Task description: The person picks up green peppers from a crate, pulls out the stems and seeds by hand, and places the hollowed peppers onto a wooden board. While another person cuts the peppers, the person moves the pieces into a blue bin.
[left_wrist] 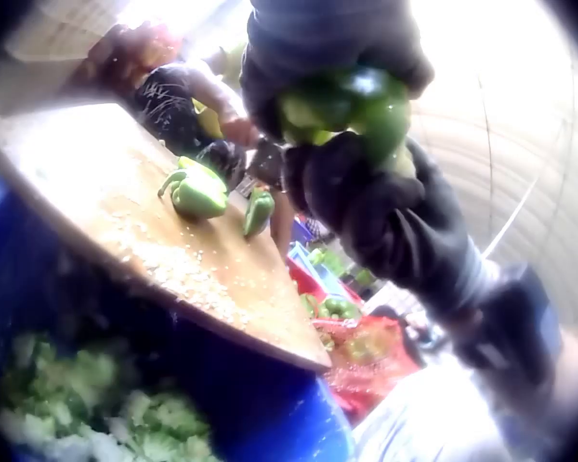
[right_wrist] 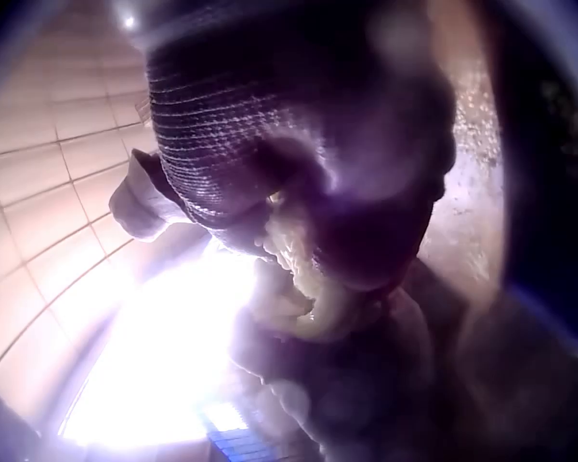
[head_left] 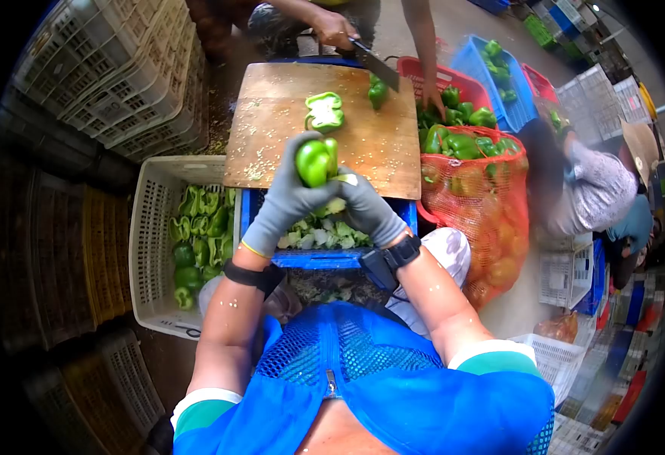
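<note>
Pepper [head_left: 315, 163], green, gripped in our left hand [head_left: 281, 199], pale core [right_wrist: 297, 260] pinched in our right hand [head_left: 372, 212]: coring stage, we judge, next needing a firm pull outward.

hazy, glare-washed wrist views with a clearer, fisheye-curved head view, black-edged

Passable: left side of cutting board [head_left: 260, 114] — cut pepper [head_left: 325, 114] blocks far middle, knife [head_left: 378, 68] far right corner.

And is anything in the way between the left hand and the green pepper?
Nothing visible except the grey glove it wears: the left hand grips the green pepper.
</note>
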The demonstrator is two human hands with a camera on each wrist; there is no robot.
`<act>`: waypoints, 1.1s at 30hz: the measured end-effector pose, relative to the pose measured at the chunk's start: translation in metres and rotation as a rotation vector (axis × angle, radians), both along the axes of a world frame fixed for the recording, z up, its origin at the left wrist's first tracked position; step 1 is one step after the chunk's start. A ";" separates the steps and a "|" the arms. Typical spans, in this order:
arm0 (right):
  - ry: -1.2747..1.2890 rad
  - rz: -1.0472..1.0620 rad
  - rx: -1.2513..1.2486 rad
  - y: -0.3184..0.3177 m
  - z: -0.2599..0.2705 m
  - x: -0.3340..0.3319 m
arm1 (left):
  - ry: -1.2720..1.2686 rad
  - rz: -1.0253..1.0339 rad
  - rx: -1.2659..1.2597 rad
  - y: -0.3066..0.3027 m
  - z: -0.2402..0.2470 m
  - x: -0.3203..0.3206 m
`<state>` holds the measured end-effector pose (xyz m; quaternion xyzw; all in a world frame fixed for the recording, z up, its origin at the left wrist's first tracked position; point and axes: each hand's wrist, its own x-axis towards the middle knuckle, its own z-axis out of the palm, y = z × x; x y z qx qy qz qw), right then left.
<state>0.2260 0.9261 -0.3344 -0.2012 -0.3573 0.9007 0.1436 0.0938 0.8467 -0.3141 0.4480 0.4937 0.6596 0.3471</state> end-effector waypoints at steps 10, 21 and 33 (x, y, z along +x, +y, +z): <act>-0.524 0.432 1.282 0.074 -0.025 -0.020 | 0.991 0.547 -0.736 -0.069 -0.008 -0.092; -1.211 0.052 2.127 0.130 -0.129 -0.150 | 0.374 0.284 -0.488 -0.025 -0.028 -0.072; -0.389 0.146 1.183 0.024 0.002 -0.024 | -1.133 -0.139 -0.336 -0.006 -0.053 -0.007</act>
